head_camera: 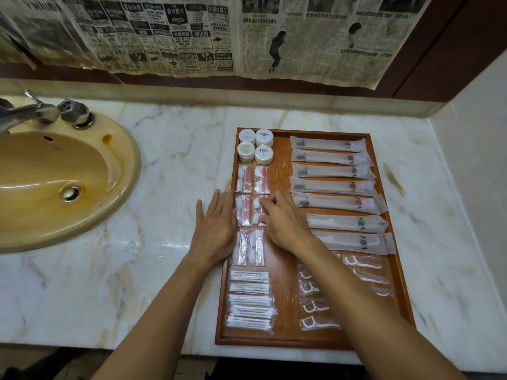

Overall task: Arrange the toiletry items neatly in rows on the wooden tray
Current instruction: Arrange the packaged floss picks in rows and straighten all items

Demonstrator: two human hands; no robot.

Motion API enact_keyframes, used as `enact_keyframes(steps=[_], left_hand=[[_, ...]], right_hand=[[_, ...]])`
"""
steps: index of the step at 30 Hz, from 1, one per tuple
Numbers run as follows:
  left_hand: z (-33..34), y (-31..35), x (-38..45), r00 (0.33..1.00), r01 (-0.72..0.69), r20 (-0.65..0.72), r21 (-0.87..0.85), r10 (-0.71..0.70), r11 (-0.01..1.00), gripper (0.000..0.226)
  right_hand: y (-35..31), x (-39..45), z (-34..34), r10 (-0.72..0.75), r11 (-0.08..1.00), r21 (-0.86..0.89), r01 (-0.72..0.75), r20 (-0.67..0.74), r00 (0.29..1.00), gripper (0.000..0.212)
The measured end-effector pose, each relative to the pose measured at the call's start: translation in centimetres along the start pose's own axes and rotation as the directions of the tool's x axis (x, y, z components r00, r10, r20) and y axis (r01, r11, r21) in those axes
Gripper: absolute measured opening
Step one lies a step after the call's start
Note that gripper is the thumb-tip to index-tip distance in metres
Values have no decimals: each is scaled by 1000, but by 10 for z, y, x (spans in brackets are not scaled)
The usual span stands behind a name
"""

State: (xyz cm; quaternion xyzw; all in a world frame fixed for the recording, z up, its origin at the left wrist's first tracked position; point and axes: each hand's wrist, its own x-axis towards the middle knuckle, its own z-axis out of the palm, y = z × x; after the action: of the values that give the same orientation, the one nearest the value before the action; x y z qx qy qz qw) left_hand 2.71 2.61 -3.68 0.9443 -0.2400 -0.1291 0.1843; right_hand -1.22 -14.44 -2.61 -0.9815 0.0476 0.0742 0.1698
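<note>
1. Wooden tray [282, 337] on the marble counter [170, 149], almost full, rows nearly tidy.
2. Left hand [215, 226] flat with fingers straight, holding nothing, lying along the tray's left wall, fingers aimed at 12 o'clock.
3. Right hand [284, 223] over the middle of the tray, fingers gently bent, tips touching a small cotton pack [259, 211]. Pressing or pinching? Cannot tell.
4. That pack just at 10 o'clock from the right hand, at 3 o'clock from the left hand, with one more pack in between.
5. Long side of the pack running from 12 to 6 o'clock, same as its neighbours.
6. Right hand nearer, already on it. Probably a small nudge toward 9 o'clock needed to close the gap in the row.
7. Round white tubs [256, 145] at 12 o'clock on the tray, cotton swab packs [251, 300] at 6 o'clock.
8. Long toothbrush packs [333, 171] lying sideways at 3 o'clock, floss picks [315, 307] below them, partly hidden under the right arm.
</note>
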Motion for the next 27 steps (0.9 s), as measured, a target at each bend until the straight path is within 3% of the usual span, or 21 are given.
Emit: enact_keyframes(steps=[16, 22, 27], left_hand=[[1, -1, 0, 1000, 3, 11, 3, -3, 1000, 114], [-3, 1, 0, 1000, 9, 25, 5, -9, 1000, 115], [-1, 0, 1, 1000, 10, 20, 3, -10, 1000, 108]], right_hand=[[-1, 3, -1, 39, 995, 88, -39, 0, 999, 43], [5, 33, -17, 99, 993, 70, -91, -121, 988, 33], [10, 64, -25, 118, 993, 23, -117, -37, 992, 36]])
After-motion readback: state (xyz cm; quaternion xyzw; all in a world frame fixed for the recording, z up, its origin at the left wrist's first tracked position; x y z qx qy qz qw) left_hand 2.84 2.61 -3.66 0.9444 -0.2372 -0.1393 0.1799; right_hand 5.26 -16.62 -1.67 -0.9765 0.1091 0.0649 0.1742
